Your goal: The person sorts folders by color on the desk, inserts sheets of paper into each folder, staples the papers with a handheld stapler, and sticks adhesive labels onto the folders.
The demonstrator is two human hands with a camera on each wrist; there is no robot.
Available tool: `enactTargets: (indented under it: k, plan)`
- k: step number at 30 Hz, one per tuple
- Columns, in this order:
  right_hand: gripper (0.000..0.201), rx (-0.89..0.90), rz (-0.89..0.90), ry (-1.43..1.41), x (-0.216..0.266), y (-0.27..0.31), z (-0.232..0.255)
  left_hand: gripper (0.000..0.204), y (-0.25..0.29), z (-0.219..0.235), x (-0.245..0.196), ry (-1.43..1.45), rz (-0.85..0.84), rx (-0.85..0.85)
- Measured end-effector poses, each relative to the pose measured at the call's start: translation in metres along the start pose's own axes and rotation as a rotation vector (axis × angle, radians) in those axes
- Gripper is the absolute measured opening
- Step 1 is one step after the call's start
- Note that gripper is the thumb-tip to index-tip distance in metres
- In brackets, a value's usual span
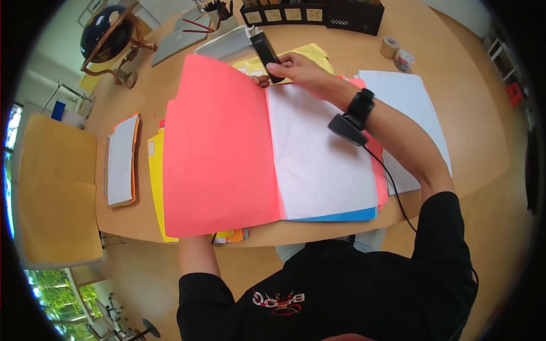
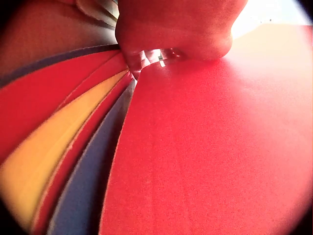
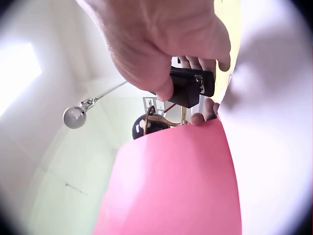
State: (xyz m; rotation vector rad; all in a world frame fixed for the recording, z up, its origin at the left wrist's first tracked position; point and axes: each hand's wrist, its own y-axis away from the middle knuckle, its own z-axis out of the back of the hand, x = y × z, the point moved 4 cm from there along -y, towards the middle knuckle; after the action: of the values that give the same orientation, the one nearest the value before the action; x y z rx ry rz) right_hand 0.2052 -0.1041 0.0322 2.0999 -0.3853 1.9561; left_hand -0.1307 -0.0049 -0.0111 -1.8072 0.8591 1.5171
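Observation:
A pink folder (image 1: 222, 148) lies open, its left cover raised, with white sheets (image 1: 324, 153) on its right side. My right hand (image 1: 301, 71) grips a black stapler (image 1: 265, 54) over the folder's top edge, close to the fold. In the right wrist view the thumb and fingers wrap the stapler (image 3: 188, 88), and its metal end shows. Behind the raised cover, my left hand (image 1: 261, 80) pinches the folder's top near the fold; most of it is hidden in the head view. The left wrist view shows that hand (image 2: 171, 29) at the folder's edge, beside several coloured folders (image 2: 63, 161).
Under the pink folder are yellow (image 1: 156, 182) and blue (image 1: 347, 215) folders. White paper (image 1: 418, 125) lies to the right, a smaller stack (image 1: 122, 162) to the left. Tape rolls (image 1: 389, 47), a black organizer (image 1: 284, 14), a pen holder (image 1: 222, 20) and a globe (image 1: 105, 34) stand farther back.

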Motion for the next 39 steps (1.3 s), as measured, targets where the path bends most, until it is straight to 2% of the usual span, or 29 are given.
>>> enactTargets:
  k: [1,3,5,7,9,10,11,13,14,16,18,19,20,21,23,26,30,32,33,35,36,38,39]
  plan:
    - [0.049,0.016,0.047,-0.037,-0.009,-0.007,-0.004,0.035,-0.002,-0.001,-0.002,-0.01,0.004,0.008]
    - [0.047,-0.067,0.068,0.115,-0.006,-0.004,-0.009,0.035,-0.002,-0.008,-0.002,-0.025,0.007,0.021]
    - [0.045,-0.074,0.079,0.187,0.005,0.003,-0.001,0.035,-0.003,-0.011,-0.004,-0.036,0.008,0.027]
    - [0.054,-0.316,0.108,0.662,0.022,0.013,0.027,0.035,-0.001,-0.012,-0.005,-0.043,0.005,0.027]
    - [0.06,-0.381,0.179,0.848,0.027,0.021,0.071,0.035,0.001,-0.021,-0.016,-0.043,0.002,0.024]
    - [0.06,-0.377,0.178,0.855,0.026,0.028,0.092,0.036,-0.115,-0.055,0.002,-0.039,-0.001,0.022]
    - [0.06,-0.434,0.121,0.892,0.025,0.037,0.115,0.036,-0.23,-0.111,0.008,-0.036,-0.003,0.019]
    - [0.06,-0.551,0.005,0.962,0.021,0.056,0.155,0.036,-0.185,-0.129,0.02,-0.034,-0.008,0.015]
    - [0.06,-0.548,0.005,0.967,0.018,0.064,0.17,0.036,-0.173,-0.13,0.02,-0.033,-0.01,0.013]
    - [0.061,-0.669,-0.064,1.149,0.011,0.077,0.197,0.039,-0.174,-0.129,0.02,-0.084,-0.017,0.062]
    - [0.061,-0.65,-0.116,1.186,0.01,0.083,0.205,0.038,-0.178,-0.123,0.027,-0.158,-0.082,0.071]
    - [0.06,-0.631,-0.17,1.222,0.008,0.086,0.209,0.037,-0.18,-0.122,0.029,-0.232,-0.146,0.081]
    - [0.059,-0.638,-0.147,1.224,0.008,0.09,0.209,0.036,-0.179,-0.122,0.028,-0.278,-0.167,0.065]
    - [0.059,-0.637,-0.147,1.223,0.008,0.092,0.21,0.036,-0.179,-0.123,0.028,-0.279,-0.166,0.066]
    - [0.058,-0.653,-0.159,1.27,0.007,0.095,0.212,0.037,-0.177,-0.125,0.026,-0.467,-0.179,0.095]
    - [0.057,-0.622,-0.14,1.257,0.005,0.093,0.213,0.032,-0.174,-0.125,0.023,-0.535,-0.109,0.099]
    - [0.058,-0.595,-0.042,1.248,0.006,0.091,0.209,0.029,-0.17,-0.129,0.021,-0.498,-0.13,0.124]
    - [0.055,-0.634,-0.177,1.549,0.012,0.088,0.201,0.026,-0.168,-0.131,0.018,-0.531,-0.197,0.189]
    - [0.055,-0.631,-0.177,1.546,0.015,0.081,0.193,0.026,-0.168,-0.132,0.016,-0.535,-0.193,0.188]
    - [0.049,-0.523,0.139,1.439,0.021,0.061,0.162,0.03,-0.166,-0.135,0.015,-0.462,-0.156,0.235]
    - [0.04,-0.477,0.34,1.401,0.015,0.051,0.142,0.03,-0.165,-0.135,0.016,-0.466,-0.15,0.237]
    - [0.04,0.008,0.146,1.105,0.026,0.035,0.079,0.032,-0.166,-0.135,0.017,-0.397,-0.076,0.239]
    - [0.037,0.143,0.226,1.041,0.025,0.031,0.053,0.032,-0.166,-0.136,0.016,-0.405,-0.076,0.243]
